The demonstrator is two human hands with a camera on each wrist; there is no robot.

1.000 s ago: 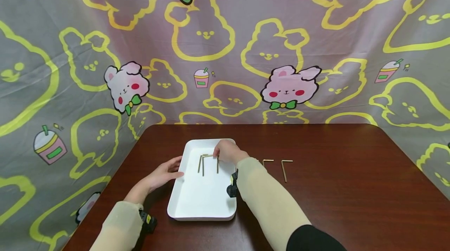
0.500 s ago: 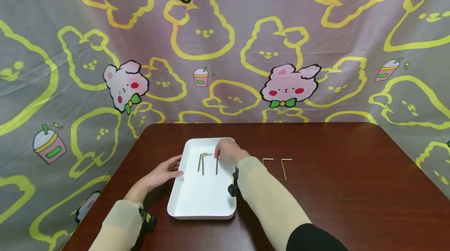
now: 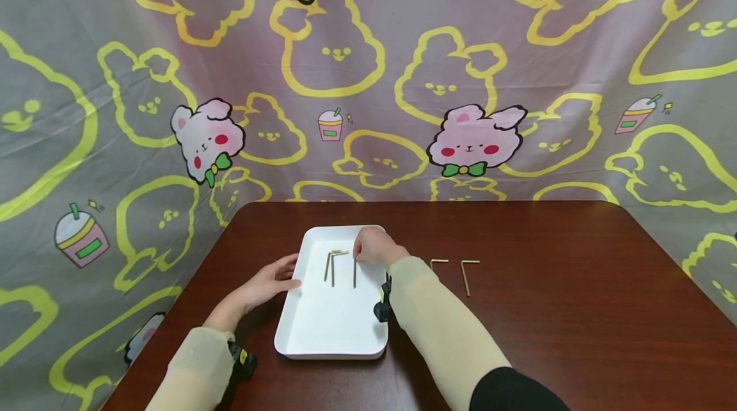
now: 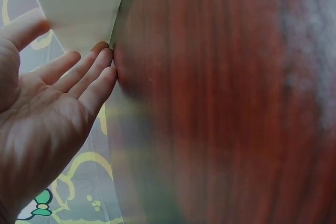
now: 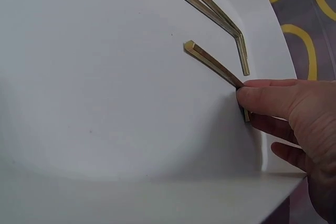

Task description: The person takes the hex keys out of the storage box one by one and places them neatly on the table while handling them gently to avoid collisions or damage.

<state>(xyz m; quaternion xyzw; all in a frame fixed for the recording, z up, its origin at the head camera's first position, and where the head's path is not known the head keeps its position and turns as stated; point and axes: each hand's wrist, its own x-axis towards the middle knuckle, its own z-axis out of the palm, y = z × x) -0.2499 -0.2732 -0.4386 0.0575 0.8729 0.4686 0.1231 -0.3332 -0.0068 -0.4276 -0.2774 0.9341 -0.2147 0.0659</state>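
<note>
A white rectangular tray [image 3: 328, 328] stands on the table. My left hand [image 3: 267, 286] touches its left side with the fingers extended, the thumb near the rim; in the left wrist view, the fingertips [image 4: 107, 72] meet the tray's outer wall. Over the tray's far right part, my right hand [image 3: 375, 248] pinches a brass-coloured hex key [image 3: 354, 275] near its bend. In the right wrist view, the long leg of that hex key [image 5: 212, 64] shows beyond the thumb, and fingers partly cover the short leg. Two more hex keys [image 3: 332, 270] lie close together inside the tray, left of the pinched one.
Right of the tray, a hex key [image 3: 439, 261] lies partly hidden behind the right sleeve, with another hex key [image 3: 465, 278] farther right. The brown wooden table [image 3: 564, 308] ends at a patterned cloth [image 3: 380, 78] behind it.
The pinched hex key's long leg has shifted slightly toward the near side of the tray. The right hand has barely moved, and the left hand stays on the tray's side.
</note>
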